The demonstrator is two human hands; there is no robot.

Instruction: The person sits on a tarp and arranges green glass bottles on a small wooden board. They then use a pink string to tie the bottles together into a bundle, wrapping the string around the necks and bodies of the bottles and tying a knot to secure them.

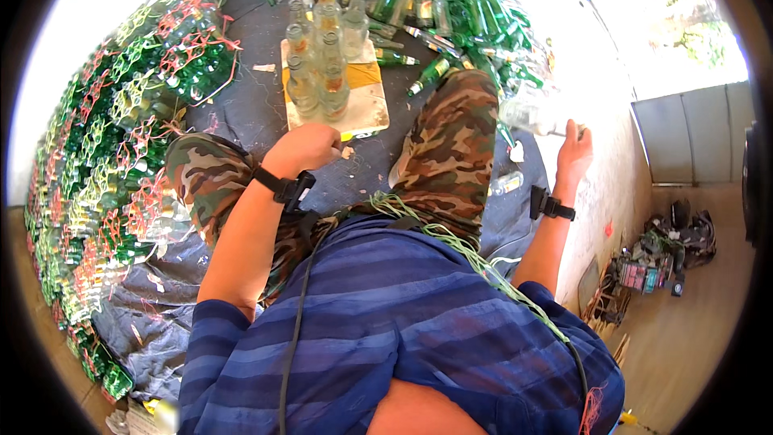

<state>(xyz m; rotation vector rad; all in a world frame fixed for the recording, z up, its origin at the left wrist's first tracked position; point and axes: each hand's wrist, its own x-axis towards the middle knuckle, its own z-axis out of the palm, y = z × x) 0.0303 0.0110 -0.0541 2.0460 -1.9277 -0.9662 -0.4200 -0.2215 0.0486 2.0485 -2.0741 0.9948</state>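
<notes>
My left hand [310,147] is closed in a loose fist near the front edge of a low board [366,105] covered with tape. What it holds, if anything, is hidden. Clear glass bottles [331,72] stand upright in rows on that board, just beyond the hand. Out to the right, my right hand [575,151] grips a clear glass bottle [527,115] at its neck end. That bottle is tilted nearly flat, its body pointing left toward my knee. Both wrists wear black straps with a small device.
A heap of loose green bottles [475,8] lies ahead, beyond my right knee. Bundles of netted bottles [97,161] are stacked along the left. A dark sheet [241,24] covers the floor. Green strings [475,262] lie across my lap. Assorted items [644,266] sit far right.
</notes>
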